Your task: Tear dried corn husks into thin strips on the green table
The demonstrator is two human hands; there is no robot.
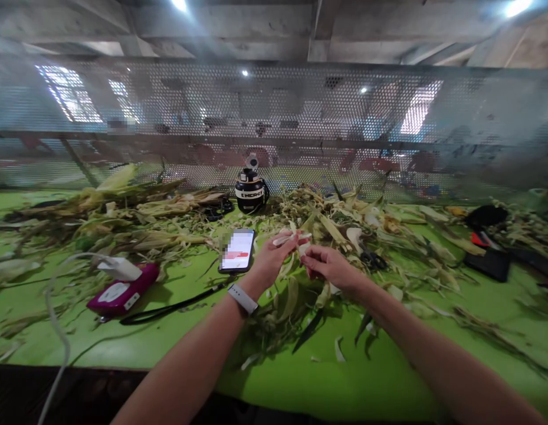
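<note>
Over the middle of the green table, my left hand (276, 257) is closed around a pale, narrow strip (285, 239) that looks like husk. Close beside it on the right, my right hand (324, 264) pinches at the near end of the same pale piece, its fingertips almost meeting the left ones. Fingers partly cover the piece, so its full shape is hidden. Below and around both hands lie loose green and cream corn husks (291, 301). A phone (238, 251) with a lit screen lies just left of my left hand.
A dark jug marked ENERGY (250, 192) stands behind the hands. Heaps of dried husks (176, 203) spread along the perforated metal screen (274, 112). Black scissors (373, 260) lie at the right. A magenta power block (123, 292) with a white cable sits left, beside a black strap (176, 306).
</note>
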